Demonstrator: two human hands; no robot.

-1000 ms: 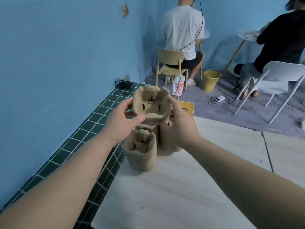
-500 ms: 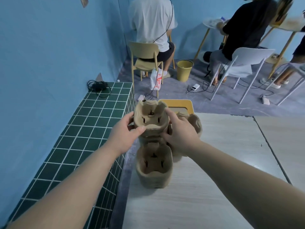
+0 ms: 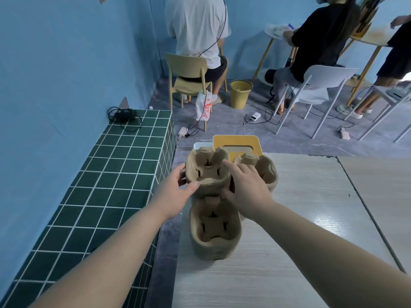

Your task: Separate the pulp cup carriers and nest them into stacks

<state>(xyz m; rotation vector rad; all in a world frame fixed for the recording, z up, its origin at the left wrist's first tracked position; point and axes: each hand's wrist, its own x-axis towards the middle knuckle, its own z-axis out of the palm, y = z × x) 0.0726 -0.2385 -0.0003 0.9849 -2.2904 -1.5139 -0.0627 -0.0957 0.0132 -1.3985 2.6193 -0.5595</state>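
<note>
pale wood table [image 3: 278,252] carries 3 carrier stacks [image 3: 214,232].

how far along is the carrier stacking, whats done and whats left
Done: a nested stack stands on the table nearest the camera. In hand: the left hand and right hand grip a carrier above the pile behind. Left: more carriers at the far right; how many is unclear.

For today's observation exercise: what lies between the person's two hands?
In the head view, a pulp cup carrier lies between the left hand and right hand; both grip its sides.
</note>
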